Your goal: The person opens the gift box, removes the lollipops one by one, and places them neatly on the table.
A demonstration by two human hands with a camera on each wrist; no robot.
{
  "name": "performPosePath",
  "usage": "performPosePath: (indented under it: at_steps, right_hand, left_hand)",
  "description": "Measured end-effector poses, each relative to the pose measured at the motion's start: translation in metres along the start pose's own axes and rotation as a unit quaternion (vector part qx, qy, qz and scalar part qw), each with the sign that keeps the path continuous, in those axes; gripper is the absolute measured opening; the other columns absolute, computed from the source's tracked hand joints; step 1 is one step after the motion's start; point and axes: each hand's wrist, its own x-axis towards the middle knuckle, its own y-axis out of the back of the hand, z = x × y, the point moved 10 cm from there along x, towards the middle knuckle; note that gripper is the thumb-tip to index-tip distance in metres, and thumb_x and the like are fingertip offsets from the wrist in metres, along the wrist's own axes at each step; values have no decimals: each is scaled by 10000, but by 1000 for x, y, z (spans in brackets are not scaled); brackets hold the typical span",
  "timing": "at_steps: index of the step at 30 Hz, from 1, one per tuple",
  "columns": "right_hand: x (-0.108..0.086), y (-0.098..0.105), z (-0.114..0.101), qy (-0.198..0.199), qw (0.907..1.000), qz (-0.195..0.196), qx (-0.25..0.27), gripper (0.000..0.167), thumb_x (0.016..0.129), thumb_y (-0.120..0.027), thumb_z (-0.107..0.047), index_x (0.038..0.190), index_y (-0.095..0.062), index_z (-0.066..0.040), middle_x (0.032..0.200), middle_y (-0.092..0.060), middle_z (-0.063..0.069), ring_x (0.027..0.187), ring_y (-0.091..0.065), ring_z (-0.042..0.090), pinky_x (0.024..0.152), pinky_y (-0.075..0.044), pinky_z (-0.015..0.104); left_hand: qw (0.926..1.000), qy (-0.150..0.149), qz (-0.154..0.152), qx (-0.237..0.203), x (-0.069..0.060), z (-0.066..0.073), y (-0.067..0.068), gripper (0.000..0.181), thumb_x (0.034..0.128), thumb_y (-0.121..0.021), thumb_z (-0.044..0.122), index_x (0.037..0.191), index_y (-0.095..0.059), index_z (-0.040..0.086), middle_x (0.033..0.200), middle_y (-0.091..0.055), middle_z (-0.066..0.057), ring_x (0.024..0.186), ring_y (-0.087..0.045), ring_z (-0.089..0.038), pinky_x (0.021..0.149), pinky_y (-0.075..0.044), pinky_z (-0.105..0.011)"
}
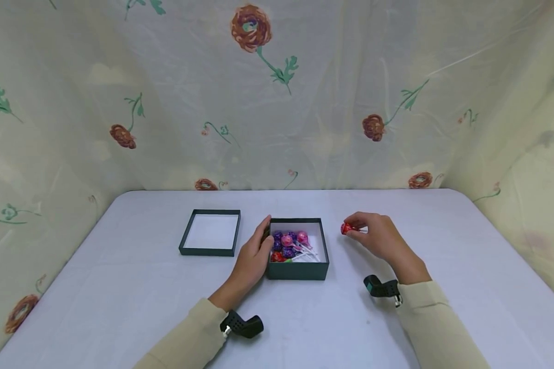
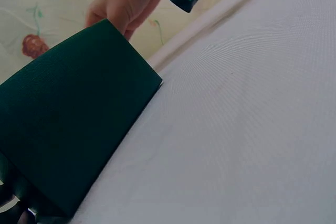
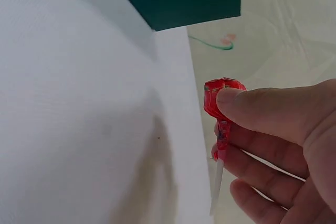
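A dark green open box (image 1: 297, 271) stands on the table, with several lollipops (image 1: 288, 251) in purple, pink and red wrappers inside, their white sticks pointing right. My left hand (image 1: 254, 256) holds the box by its left wall, the thumb over the rim. Off to the right of the box and above the table, my right hand (image 1: 378, 236) pinches a red-wrapped lollipop (image 3: 223, 98) between thumb and fingers. Its white stick hangs down past the fingers in the right wrist view. Most of the left hand is hidden in the left wrist view.
To the left of the box lies its green-rimmed lid (image 1: 208, 252), white inside facing up. A white cloth covers the table (image 1: 120, 287). Behind and at both sides hangs a flower-patterned curtain (image 1: 175, 128). Each wrist wears a black camera (image 1: 245, 326).
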Motion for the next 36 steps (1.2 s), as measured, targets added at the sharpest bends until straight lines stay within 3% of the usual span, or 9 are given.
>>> performPosePath:
  at_steps: [17,36]
  right_hand:
    - [0,-17,15,-361,9983,-450,-67,252,888,-683,-96,1132,-689,-34,1012,-674,121,967,-575,299,891,-486,491]
    - [-1,-19,17,-567,9967,-584,20,330,899,-669,-99,1223,-643,-42,1100,-651,153,1037,-564,325,927,-484,504]
  left_hand:
    - [10000,-2,-1,32,-1,2,1,512,1034,-373,269,1530,-251,302,1554,-303,1,1417,-273,-165,1146,-243,-386]
    - [10000,22,-34,18,-1,2,0,508,1039,-370,271,1531,-247,306,1562,-285,12,1424,-254,-157,1150,-234,-389]
